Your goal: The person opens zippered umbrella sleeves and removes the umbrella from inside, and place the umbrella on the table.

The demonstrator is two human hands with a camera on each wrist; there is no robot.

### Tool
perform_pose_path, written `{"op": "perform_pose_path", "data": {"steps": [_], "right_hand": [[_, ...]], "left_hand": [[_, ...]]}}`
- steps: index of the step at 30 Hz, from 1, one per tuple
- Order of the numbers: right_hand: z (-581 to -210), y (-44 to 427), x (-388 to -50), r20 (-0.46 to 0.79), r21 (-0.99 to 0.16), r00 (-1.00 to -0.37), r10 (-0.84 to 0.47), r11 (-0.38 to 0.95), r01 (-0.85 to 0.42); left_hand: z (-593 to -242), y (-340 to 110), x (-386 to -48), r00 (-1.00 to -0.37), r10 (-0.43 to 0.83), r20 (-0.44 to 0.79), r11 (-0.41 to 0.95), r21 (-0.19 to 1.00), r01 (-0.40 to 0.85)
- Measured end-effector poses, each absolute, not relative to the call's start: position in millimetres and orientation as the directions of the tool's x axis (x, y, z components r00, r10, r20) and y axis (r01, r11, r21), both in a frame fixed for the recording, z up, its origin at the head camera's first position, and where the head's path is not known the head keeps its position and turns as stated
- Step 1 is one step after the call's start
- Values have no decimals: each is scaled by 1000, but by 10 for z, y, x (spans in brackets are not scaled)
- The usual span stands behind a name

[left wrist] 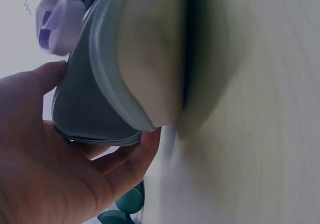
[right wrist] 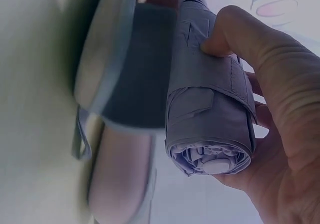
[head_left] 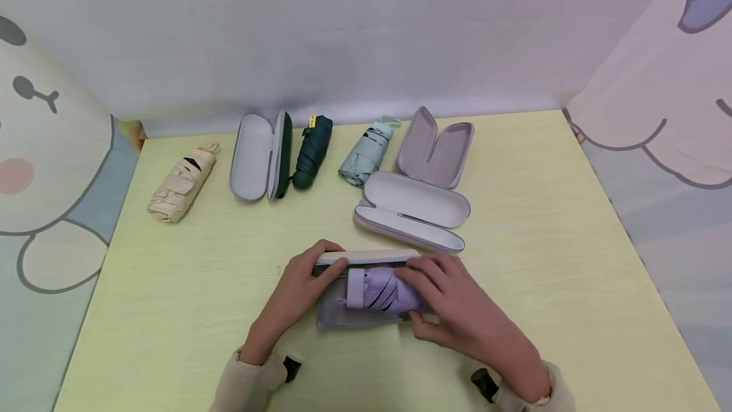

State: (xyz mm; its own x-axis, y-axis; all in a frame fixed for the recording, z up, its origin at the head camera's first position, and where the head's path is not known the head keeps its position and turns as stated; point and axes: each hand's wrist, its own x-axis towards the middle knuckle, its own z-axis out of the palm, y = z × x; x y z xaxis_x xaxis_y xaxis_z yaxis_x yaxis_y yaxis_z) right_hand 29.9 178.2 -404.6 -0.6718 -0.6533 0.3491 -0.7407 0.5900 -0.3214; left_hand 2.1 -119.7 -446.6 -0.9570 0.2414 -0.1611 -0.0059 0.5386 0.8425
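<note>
A folded lilac umbrella (head_left: 384,289) lies lengthwise over an open hard case (head_left: 337,318) with a grey lining, near the table's front middle. My right hand (head_left: 457,301) grips the umbrella, thumb on one side and fingers on the other; its rolled fabric end faces the right wrist view. At the case's left end, my left hand (head_left: 302,288) holds the rim between thumb and fingers. The lid of the case stands up at the back. From the left wrist, the umbrella's handle end (left wrist: 60,28) shows above the lining, apart from the left hand.
Behind the hands stand an open white-lined case (head_left: 420,199) and an open mauve case (head_left: 437,154). Farther left are a pale blue umbrella (head_left: 367,154), a dark green umbrella (head_left: 313,152), an open green case (head_left: 250,157) and a beige umbrella (head_left: 182,186).
</note>
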Motion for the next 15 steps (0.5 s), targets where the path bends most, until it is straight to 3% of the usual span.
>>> {"op": "perform_pose_path", "data": {"steps": [8, 15], "right_hand": [[-3926, 2074, 122, 351, -279, -721, -598, 668, -690], [-3940, 2345, -115, 446, -278, -732, -516, 697, -661]], "left_hand": [[-4482, -1210, 23, -957, 242, -159, 539, 842, -3], [-4493, -1213, 31, -959, 231, -167, 545, 838, -15]]}}
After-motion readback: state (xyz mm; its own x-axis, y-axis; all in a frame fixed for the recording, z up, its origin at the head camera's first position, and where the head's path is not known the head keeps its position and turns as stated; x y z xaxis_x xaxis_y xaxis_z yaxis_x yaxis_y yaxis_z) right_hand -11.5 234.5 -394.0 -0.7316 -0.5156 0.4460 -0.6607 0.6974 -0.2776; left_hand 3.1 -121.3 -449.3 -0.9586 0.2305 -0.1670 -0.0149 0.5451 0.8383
